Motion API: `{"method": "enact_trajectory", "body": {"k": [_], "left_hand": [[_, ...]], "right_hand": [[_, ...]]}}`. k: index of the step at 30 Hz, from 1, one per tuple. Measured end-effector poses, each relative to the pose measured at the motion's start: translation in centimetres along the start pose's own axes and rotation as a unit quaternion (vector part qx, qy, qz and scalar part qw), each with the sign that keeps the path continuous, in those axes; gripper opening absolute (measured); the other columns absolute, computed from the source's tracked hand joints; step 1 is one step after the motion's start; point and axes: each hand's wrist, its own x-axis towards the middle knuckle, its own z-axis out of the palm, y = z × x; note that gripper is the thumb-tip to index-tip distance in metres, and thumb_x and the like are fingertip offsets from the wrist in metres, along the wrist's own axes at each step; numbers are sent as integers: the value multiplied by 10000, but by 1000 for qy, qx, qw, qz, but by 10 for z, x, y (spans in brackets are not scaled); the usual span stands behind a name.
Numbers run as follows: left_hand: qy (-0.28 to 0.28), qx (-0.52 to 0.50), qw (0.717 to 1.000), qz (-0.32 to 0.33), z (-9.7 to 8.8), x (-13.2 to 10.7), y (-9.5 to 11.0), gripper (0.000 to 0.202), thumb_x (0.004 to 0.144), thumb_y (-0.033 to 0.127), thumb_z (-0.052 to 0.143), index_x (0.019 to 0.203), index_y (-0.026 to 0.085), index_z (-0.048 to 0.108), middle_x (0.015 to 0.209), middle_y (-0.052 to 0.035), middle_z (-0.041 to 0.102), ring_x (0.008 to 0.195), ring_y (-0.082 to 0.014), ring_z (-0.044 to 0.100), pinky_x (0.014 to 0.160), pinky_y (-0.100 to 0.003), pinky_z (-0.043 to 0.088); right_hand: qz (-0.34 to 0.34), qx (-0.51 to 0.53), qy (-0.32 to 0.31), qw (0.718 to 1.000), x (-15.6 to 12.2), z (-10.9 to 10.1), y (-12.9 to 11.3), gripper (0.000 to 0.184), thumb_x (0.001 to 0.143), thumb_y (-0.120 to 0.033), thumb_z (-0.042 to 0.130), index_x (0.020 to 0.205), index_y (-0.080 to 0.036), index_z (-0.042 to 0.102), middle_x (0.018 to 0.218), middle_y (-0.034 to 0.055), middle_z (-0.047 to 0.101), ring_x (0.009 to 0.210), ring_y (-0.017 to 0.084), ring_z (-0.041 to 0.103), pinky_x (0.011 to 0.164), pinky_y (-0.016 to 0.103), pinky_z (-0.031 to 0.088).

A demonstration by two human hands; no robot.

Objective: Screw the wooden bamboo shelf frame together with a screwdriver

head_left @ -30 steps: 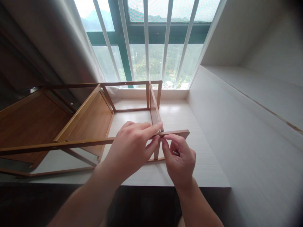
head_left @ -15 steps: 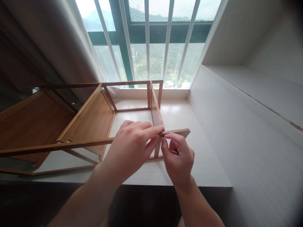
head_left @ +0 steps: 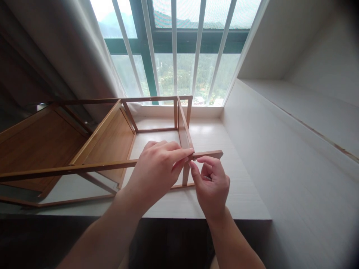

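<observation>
A brown wooden shelf frame (head_left: 101, 169) lies on its side on a white ledge. My left hand (head_left: 161, 164) is closed around its near rail, with thumb and forefinger pinching where the end crosspiece (head_left: 184, 129) meets that rail. Just right of those fingertips, a small screw (head_left: 194, 160) shows at the side of the rail. The thumb and forefinger of my right hand (head_left: 211, 183) are at either side of this screw. A thin metal piece (head_left: 208, 178), too hidden to name, is tucked in that hand's curled fingers.
The white ledge (head_left: 232, 186) ends at a front edge above a dark area. A pale wall panel (head_left: 280, 157) rises on the right. Behind stands a barred window (head_left: 185, 74), and a grey curtain (head_left: 70, 45) hangs at the left, behind the frame.
My right thumb and forefinger have parted slightly, so the screw between them is now visible. My left hand keeps its hold on the frame. The view has shifted a little.
</observation>
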Motion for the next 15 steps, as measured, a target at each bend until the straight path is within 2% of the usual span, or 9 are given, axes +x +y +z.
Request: {"method": "enact_trajectory", "body": {"k": [8, 12, 15], "left_hand": [[12, -12, 1000, 9, 1, 0, 0, 247, 930, 256, 503, 1050, 279, 716, 899, -30, 706, 836, -155, 629, 810, -298, 432], [7, -13, 1000, 6, 1, 0, 0, 247, 926, 251, 509, 1056, 289, 715, 905, -24, 705, 840, -154, 628, 812, -298, 433], [7, -11, 1000, 2, 2, -1, 0, 245, 923, 250, 514, 1055, 289, 716, 910, -23, 705, 846, -157, 625, 820, -307, 428]], "right_hand": [[-44, -21, 6, 999, 1, 1, 2, 56, 848, -207, 628, 900, -199, 608, 557, -77, 388, 453, 67, 319, 427, 192, 307], [-32, -24, 0, 999, 2, 3, 2, 32, 851, -223, 625, 856, -196, 609, 566, -63, 419, 473, 75, 341, 446, 198, 322], [-24, -33, -9, 999, 4, 3, 1, 98, 854, -230, 614, 767, -190, 590, 554, -57, 405, 490, 82, 349, 467, 206, 327]]}}
